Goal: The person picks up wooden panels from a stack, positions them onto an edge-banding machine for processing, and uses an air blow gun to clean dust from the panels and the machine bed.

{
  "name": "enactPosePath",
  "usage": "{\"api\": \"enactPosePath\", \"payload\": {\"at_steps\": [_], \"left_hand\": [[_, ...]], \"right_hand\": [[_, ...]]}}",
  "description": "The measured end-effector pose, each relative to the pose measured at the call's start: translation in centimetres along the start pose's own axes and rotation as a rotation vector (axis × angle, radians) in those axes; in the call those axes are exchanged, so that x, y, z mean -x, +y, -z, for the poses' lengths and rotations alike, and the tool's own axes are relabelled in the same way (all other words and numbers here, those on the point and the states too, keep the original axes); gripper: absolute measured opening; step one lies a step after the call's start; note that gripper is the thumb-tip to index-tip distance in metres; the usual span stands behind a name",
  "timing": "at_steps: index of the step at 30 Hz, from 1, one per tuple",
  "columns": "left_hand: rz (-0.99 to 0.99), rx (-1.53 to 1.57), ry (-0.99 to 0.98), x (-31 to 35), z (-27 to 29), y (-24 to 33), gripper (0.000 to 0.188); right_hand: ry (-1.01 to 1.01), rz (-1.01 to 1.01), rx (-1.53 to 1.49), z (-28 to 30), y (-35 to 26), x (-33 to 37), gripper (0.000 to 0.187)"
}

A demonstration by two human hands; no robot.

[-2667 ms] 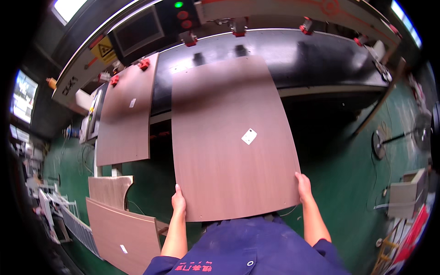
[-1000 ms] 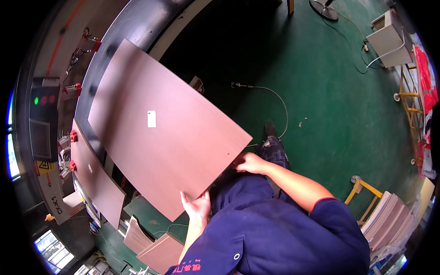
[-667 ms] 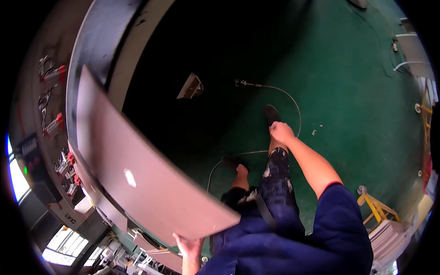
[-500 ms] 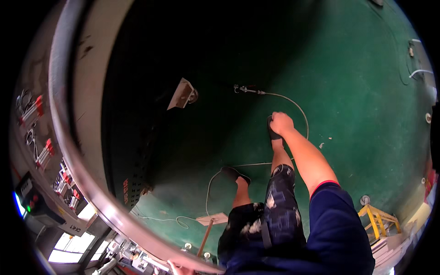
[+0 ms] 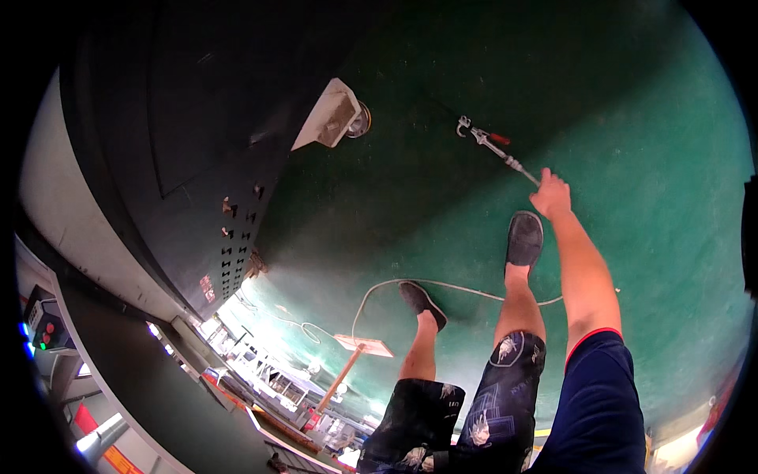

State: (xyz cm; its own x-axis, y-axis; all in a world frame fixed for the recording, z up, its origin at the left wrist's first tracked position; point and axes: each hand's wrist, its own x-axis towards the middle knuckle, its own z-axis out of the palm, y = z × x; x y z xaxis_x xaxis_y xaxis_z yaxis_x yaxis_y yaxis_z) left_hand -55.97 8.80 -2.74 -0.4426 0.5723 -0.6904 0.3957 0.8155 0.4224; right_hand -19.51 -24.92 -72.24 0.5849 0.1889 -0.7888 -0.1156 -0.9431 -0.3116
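Note:
My right hand (image 5: 551, 193) is low over the green floor, its fingers closed around a thin pale hose (image 5: 442, 282). Just beyond the fingers, the hose ends in a silver gun-shaped tool (image 5: 483, 136) with a hooked tip and a red lever. That tool points away to the far left, at or near floor level; its exact kind is unclear. Behind my forearm, part of the hose is hidden; the rest curves past my feet towards the left. My left hand is out of view.
To the left rises a large dark machine panel (image 5: 213, 142) with rows of slots. A pale bracket with a round foot (image 5: 359, 120) sticks out from its base. A wooden-handled board (image 5: 365, 345) lies behind my left shoe (image 5: 422, 303). My right shoe (image 5: 524, 239) is close below the hand.
My right hand has reached forward and closed on the hose behind the tool. My view has shifted and come nearer the floor. The left hand's fingers have left the lower edge of the picture.

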Motion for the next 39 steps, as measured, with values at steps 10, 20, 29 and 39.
{"api": "enactPosePath", "payload": {"at_steps": [10, 20, 29, 39], "left_hand": [[-0.035, 0.127, -0.349, -1.6, 3.1, -1.0, 0.061], [-0.088, 0.458, -0.527, -1.3, 1.4, -2.8, 0.063], [-0.166, 0.497, -0.586, -5.7, 0.6, -3.2, 0.047], [-0.134, 0.604, -0.591, -8.2, 0.4, -4.5, 0.057]], "right_hand": [[-0.068, -0.001, -1.350, 9.8, -8.9, 22.9, 0.010], [-0.267, 0.701, -1.941, 30.7, -17.2, 59.9, 0.068], [0.290, 1.053, -1.640, 40.0, -20.8, 64.5, 0.044], [0.515, 1.138, -1.706, 44.0, -17.3, 67.2, 0.036]]}}
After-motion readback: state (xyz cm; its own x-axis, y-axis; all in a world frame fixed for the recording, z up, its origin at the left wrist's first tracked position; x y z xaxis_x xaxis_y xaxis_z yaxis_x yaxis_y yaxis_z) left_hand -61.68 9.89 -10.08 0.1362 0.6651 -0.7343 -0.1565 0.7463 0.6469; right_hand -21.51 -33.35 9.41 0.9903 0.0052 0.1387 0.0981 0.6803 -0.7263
